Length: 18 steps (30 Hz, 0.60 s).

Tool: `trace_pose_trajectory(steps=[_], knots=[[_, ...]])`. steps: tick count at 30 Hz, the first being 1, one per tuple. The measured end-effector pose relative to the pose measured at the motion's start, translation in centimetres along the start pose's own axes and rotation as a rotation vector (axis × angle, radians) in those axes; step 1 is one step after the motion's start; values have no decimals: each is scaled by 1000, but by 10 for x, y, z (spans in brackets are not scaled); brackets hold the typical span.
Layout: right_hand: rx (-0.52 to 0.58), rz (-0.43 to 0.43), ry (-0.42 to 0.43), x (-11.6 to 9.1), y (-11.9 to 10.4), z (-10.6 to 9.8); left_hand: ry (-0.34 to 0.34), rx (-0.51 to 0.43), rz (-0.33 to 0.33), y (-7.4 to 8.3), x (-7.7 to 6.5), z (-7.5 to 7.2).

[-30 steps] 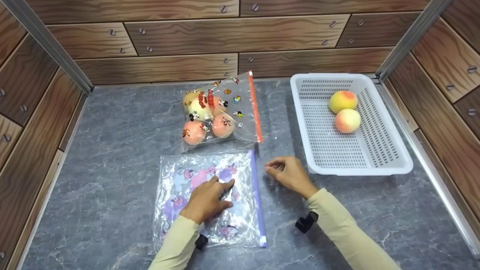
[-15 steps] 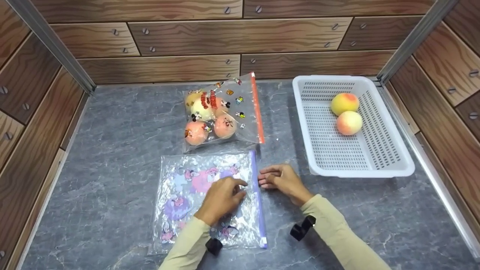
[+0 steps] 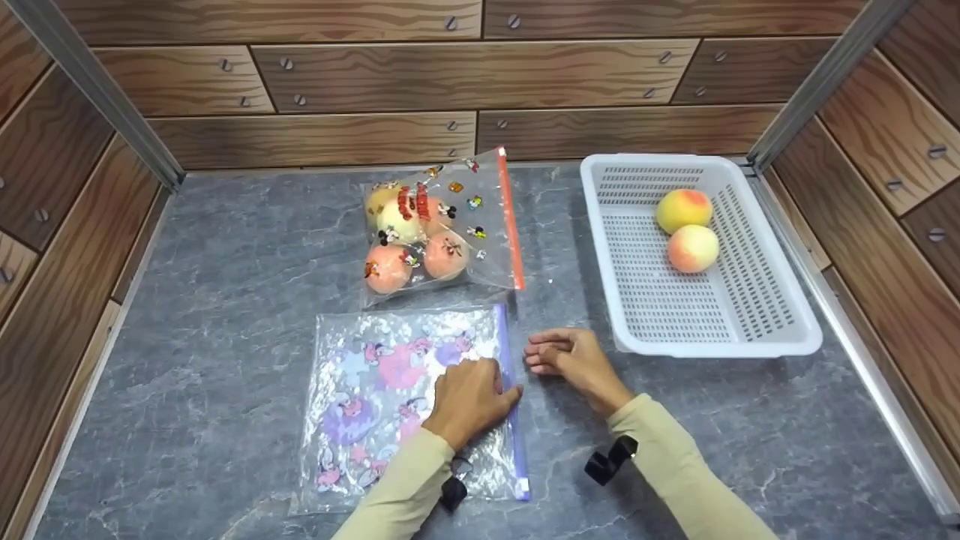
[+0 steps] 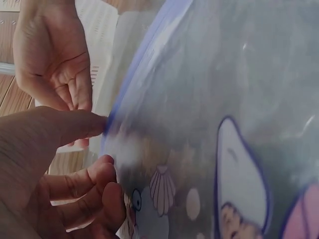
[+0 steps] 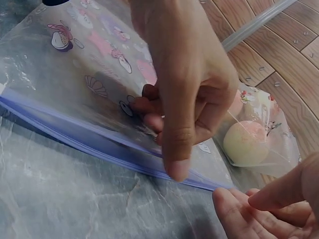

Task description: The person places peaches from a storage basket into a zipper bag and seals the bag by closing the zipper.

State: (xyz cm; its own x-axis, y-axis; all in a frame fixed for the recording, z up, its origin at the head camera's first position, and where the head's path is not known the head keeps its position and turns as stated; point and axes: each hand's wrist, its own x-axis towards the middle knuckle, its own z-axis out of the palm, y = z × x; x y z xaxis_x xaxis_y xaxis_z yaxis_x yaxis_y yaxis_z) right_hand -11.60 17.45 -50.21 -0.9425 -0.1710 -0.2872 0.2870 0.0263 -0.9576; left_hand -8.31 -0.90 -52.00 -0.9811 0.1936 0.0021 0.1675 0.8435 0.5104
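Observation:
A clear zip bag [image 3: 360, 442] with pink and purple cartoon prints lies flat. Its purple zip strip [image 3: 502, 330] faces right, with the slider [image 3: 523, 489] at the near end. Over the bag's right side is my left hand [image 3: 466, 405], thumb out at the strip and fingers loosely bent against the film. In the right wrist view, the two edges of the purple strip [image 5: 94, 142] stand apart along part of their length. My right hand [image 3: 576, 366] hovers just right of the strip, fingers extended, thumb near them, holding nothing.
Behind lies another clear bag with a red zip strip [image 3: 511, 225], several peaches [image 3: 388, 268] inside. A white slotted basket [image 3: 720, 349] stands at the right, holding a yellow-red peach [image 3: 684, 210] and a paler peach [image 3: 693, 249]. Wood-patterned walls [image 3: 360, 79] enclose the grey tabletop [image 3: 225, 300].
My left hand has slid right across the bag to the purple strip, its fingers bending more. My right hand has come slightly nearer me, its fingers straightening. Bags and basket stay put.

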Motion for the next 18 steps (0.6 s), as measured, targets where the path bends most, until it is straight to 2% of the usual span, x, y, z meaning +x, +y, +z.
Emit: trace_pose_trajectory(steps=[3,9,18], knots=[[6,-12,-4,0,-1,0,6,-8,3,-2,0,0],[-1,-3,8,0,-2,-1,-29,-64,-20,-5,0,-3],[-80,0,12,0,6,2,-4,-221,-40,-11,-2,-10]])
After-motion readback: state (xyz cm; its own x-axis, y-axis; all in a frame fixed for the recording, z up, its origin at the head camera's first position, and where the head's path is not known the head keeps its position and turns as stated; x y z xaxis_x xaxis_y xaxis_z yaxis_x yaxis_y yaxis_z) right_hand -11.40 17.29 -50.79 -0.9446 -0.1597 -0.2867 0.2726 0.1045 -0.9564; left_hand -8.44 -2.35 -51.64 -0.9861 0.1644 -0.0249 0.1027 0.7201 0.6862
